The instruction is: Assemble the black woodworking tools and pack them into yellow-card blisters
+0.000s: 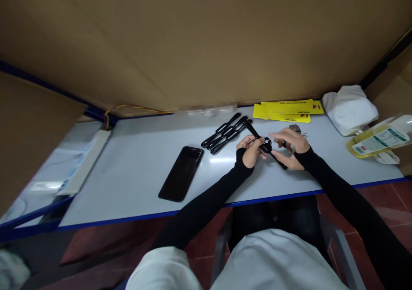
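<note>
Your right hand point(293, 147) hides part of a small greyish piece point(295, 128), and I cannot tell whether those parted, half-curled fingers grip anything. Your left hand point(250, 153) is closed around the middle of a long, slim black tool point(266, 145), slanting over the table's point(128, 169) right half.

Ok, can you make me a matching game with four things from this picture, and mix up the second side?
Things:
1. left hand
2. phone
3. cards
4. bottle

Clues:
A. bright yellow, near the back wall
B. has yellowish liquid inside
C. holding a black tool
D. lying flat, with a dark screen

Right pairs: 1-C, 2-D, 3-A, 4-B
</note>
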`<state>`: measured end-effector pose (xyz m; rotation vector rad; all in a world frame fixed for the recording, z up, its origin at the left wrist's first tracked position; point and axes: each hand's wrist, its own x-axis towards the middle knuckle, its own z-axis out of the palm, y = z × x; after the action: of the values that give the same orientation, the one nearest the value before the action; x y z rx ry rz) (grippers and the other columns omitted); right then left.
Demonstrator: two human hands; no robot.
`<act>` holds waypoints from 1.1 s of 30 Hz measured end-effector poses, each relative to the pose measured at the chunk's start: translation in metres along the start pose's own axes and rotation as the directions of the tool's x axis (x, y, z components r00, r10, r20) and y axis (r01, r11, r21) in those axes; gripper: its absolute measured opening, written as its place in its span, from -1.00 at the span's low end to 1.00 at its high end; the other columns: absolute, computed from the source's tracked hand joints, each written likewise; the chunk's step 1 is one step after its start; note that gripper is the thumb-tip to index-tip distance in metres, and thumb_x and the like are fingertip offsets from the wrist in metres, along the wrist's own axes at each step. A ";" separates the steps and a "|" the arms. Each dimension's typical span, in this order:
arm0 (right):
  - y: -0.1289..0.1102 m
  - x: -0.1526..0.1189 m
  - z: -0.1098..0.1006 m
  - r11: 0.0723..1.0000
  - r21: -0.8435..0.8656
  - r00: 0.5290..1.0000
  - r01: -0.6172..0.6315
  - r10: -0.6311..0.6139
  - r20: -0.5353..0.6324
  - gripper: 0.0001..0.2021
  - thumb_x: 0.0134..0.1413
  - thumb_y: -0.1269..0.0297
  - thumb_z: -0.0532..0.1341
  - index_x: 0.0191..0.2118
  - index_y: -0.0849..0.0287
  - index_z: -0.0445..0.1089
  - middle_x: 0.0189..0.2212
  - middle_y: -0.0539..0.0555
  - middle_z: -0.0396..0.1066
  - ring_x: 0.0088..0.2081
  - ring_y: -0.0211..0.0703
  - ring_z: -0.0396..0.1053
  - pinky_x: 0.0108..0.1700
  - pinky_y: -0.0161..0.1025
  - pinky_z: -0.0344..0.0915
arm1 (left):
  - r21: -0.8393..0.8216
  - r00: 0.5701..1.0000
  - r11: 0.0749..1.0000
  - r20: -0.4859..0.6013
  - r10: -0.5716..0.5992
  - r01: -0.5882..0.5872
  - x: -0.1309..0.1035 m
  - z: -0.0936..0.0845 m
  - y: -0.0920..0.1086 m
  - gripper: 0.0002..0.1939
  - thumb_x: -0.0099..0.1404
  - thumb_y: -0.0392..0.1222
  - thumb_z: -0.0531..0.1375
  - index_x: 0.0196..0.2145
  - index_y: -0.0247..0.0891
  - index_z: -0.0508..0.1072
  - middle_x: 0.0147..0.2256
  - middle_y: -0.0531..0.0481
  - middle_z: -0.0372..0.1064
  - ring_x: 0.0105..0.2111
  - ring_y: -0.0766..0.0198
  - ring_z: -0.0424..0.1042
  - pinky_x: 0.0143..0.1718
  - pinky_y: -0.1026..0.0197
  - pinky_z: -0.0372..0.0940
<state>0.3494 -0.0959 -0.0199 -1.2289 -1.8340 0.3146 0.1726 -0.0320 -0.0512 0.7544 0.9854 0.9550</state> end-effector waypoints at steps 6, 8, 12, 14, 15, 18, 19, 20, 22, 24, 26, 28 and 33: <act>-0.001 -0.004 0.009 0.999 -0.016 1.000 0.028 -0.028 -0.006 -0.75 0.21 0.04 0.41 -0.30 0.08 0.43 -0.37 0.06 0.43 -0.48 -0.23 0.28 -0.47 -0.23 0.23 | -0.031 1.000 0.999 0.027 -0.011 0.012 0.002 -0.004 0.003 -0.53 -0.11 -0.07 0.47 -0.42 -0.18 0.25 -0.49 0.01 0.51 -0.65 0.25 0.47 -0.68 0.23 0.39; 0.000 -0.005 0.012 0.998 -0.058 1.000 0.014 -0.015 -0.015 -0.74 0.23 0.01 0.38 -0.17 0.08 0.48 -0.25 0.10 0.47 -0.44 -0.22 0.32 -0.45 -0.23 0.27 | -0.039 1.000 0.999 0.028 -0.008 0.009 0.002 -0.004 0.002 -0.54 -0.10 -0.08 0.47 -0.42 -0.19 0.26 -0.46 0.02 0.52 -0.66 0.29 0.45 -0.67 0.23 0.41; 0.000 -0.006 0.013 0.987 -0.148 0.995 0.064 -0.074 -0.066 -0.65 0.19 0.07 0.42 -0.49 0.07 0.34 -0.54 -0.03 0.25 -0.51 -0.21 0.18 -0.41 -0.20 0.23 | -0.048 0.999 0.998 0.021 -0.032 0.033 0.002 -0.004 0.002 -0.53 -0.13 -0.07 0.48 -0.42 -0.19 0.27 -0.50 0.05 0.49 -0.66 0.29 0.45 -0.68 0.25 0.38; -0.002 -0.005 0.013 0.989 -0.144 0.995 0.038 -0.051 -0.091 -0.73 0.18 0.11 0.43 -0.40 0.08 0.40 -0.46 -0.01 0.31 -0.52 -0.24 0.19 -0.43 -0.21 0.21 | -0.059 0.999 0.997 0.022 -0.044 0.045 0.001 -0.004 0.002 -0.53 -0.15 -0.09 0.48 -0.42 -0.20 0.28 -0.49 0.06 0.50 -0.65 0.31 0.45 -0.67 0.26 0.38; -0.004 -0.005 0.013 0.990 -0.136 0.995 0.036 -0.048 -0.083 -0.77 0.19 0.11 0.42 -0.34 0.09 0.43 -0.41 0.01 0.35 -0.51 -0.24 0.21 -0.44 -0.21 0.19 | -0.068 0.999 0.997 0.019 -0.045 0.046 0.000 -0.004 0.002 -0.53 -0.15 -0.10 0.48 -0.42 -0.20 0.28 -0.47 0.06 0.50 -0.64 0.32 0.45 -0.66 0.28 0.37; -0.007 -0.004 0.014 0.988 -0.108 0.993 0.108 -0.113 -0.036 -0.65 0.23 0.10 0.41 -0.48 0.08 0.33 -0.52 -0.03 0.25 -0.53 -0.24 0.17 -0.46 -0.21 0.13 | -0.096 0.998 0.994 0.004 -0.060 0.060 -0.002 -0.003 0.001 -0.52 -0.14 -0.09 0.49 -0.41 -0.20 0.28 -0.45 0.07 0.51 -0.60 0.33 0.47 -0.64 0.32 0.35; -0.007 -0.005 0.014 0.988 -0.102 0.992 0.114 -0.119 -0.036 -0.58 0.23 0.07 0.41 -0.54 0.07 0.28 -0.57 -0.05 0.19 -0.54 -0.24 0.14 -0.46 -0.20 0.12 | -0.104 0.998 0.992 0.000 -0.066 0.066 -0.002 -0.003 0.001 -0.51 -0.14 -0.08 0.49 -0.41 -0.20 0.28 -0.46 0.07 0.50 -0.59 0.32 0.48 -0.63 0.32 0.35; -0.007 -0.005 0.015 0.990 -0.101 0.994 0.101 -0.106 -0.037 -0.57 0.22 0.04 0.42 -0.54 0.07 0.28 -0.58 -0.05 0.18 -0.55 -0.24 0.13 -0.45 -0.20 0.14 | -0.111 0.998 0.992 -0.001 -0.067 0.067 -0.002 -0.003 0.000 -0.52 -0.13 -0.08 0.49 -0.41 -0.20 0.28 -0.46 0.07 0.50 -0.58 0.32 0.48 -0.62 0.32 0.35; -0.006 -0.006 0.015 0.992 -0.116 0.998 0.041 -0.046 -0.042 -0.65 0.19 -0.03 0.43 -0.42 0.09 0.41 -0.46 0.00 0.32 -0.50 -0.24 0.21 -0.43 -0.22 0.20 | -0.116 0.998 0.991 0.005 -0.064 0.064 -0.002 -0.002 -0.001 -0.54 -0.11 -0.09 0.48 -0.41 -0.20 0.29 -0.46 0.06 0.50 -0.58 0.32 0.48 -0.61 0.32 0.35; -0.004 -0.006 0.015 0.989 -0.143 0.998 0.041 -0.049 -0.049 -0.65 0.17 -0.05 0.44 -0.37 0.10 0.44 -0.38 0.03 0.36 -0.47 -0.25 0.24 -0.42 -0.24 0.21 | -0.120 0.998 0.991 0.006 -0.064 0.064 -0.002 -0.002 -0.001 -0.56 -0.11 -0.10 0.48 -0.41 -0.21 0.30 -0.47 0.07 0.49 -0.60 0.32 0.47 -0.62 0.32 0.33; -0.002 -0.006 0.015 0.980 -0.168 0.989 0.103 -0.119 -0.089 -0.56 0.16 -0.01 0.47 -0.51 0.10 0.31 -0.50 -0.03 0.25 -0.51 -0.27 0.15 -0.44 -0.24 0.15 | -0.128 0.997 0.989 0.003 -0.071 0.071 -0.002 -0.001 -0.002 -0.55 -0.14 -0.11 0.48 -0.42 -0.21 0.30 -0.48 0.07 0.49 -0.61 0.32 0.45 -0.64 0.32 0.32; -0.002 -0.005 0.015 0.974 -0.185 0.978 0.128 -0.155 -0.142 -0.51 0.14 0.01 0.49 -0.55 0.10 0.25 -0.55 -0.08 0.15 -0.55 -0.30 0.06 -0.47 -0.24 0.11 | -0.141 0.997 0.987 0.001 -0.073 0.073 -0.002 -0.001 -0.002 -0.54 -0.15 -0.11 0.48 -0.42 -0.21 0.29 -0.48 0.05 0.49 -0.62 0.32 0.44 -0.64 0.31 0.33; -0.009 -0.003 0.017 0.978 -0.165 0.984 0.128 -0.145 -0.099 -0.70 0.22 -0.02 0.43 -0.30 0.13 0.50 -0.45 -0.01 0.33 -0.52 -0.28 0.17 -0.46 -0.25 0.18 | -0.186 0.997 0.980 -0.016 -0.069 0.065 -0.002 -0.001 -0.004 -0.54 -0.14 -0.13 0.48 -0.42 -0.22 0.29 -0.49 0.04 0.47 -0.57 0.27 0.47 -0.58 0.28 0.39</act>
<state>0.3306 -0.0984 -0.0259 -1.1941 -1.8638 0.0235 0.1721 -0.0354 -0.0546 0.5528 0.9213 0.9827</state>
